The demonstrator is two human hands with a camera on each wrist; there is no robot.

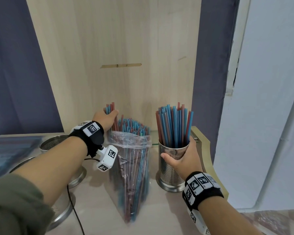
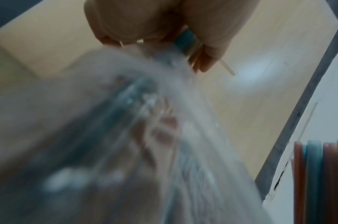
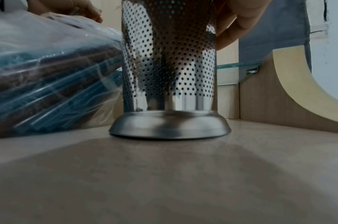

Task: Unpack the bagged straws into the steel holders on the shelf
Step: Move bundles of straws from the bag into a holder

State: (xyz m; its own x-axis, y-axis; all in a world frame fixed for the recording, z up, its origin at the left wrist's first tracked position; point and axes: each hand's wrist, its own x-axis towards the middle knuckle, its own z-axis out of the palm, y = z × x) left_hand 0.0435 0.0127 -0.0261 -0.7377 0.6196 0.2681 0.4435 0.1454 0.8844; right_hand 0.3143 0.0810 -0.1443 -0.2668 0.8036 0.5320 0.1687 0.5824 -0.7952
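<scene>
A clear plastic bag [image 1: 132, 160] of blue and red straws leans upright in the middle of the shelf; it also fills the left of the right wrist view as the bag [image 3: 49, 78]. My left hand [image 1: 105, 118] grips a small bunch of straws [image 1: 110, 107] lifted above the bag's mouth; the left wrist view shows the left hand [image 2: 160, 30] curled round them. A perforated steel holder [image 1: 172, 172], packed with straws [image 1: 174, 122], stands at the right. My right hand [image 1: 182, 160] wraps round its upper wall, and the holder [image 3: 168, 72] stands flat on its base.
Several empty steel holders stand at the left: one [image 1: 53, 144] near the back, another [image 1: 76, 177] under my left forearm, a third [image 1: 61, 214] nearest me. A black cable [image 1: 75, 209] runs across the shelf. A wooden back panel [image 1: 117, 48] rises behind; a curved side panel [image 1: 209, 150] bounds the right.
</scene>
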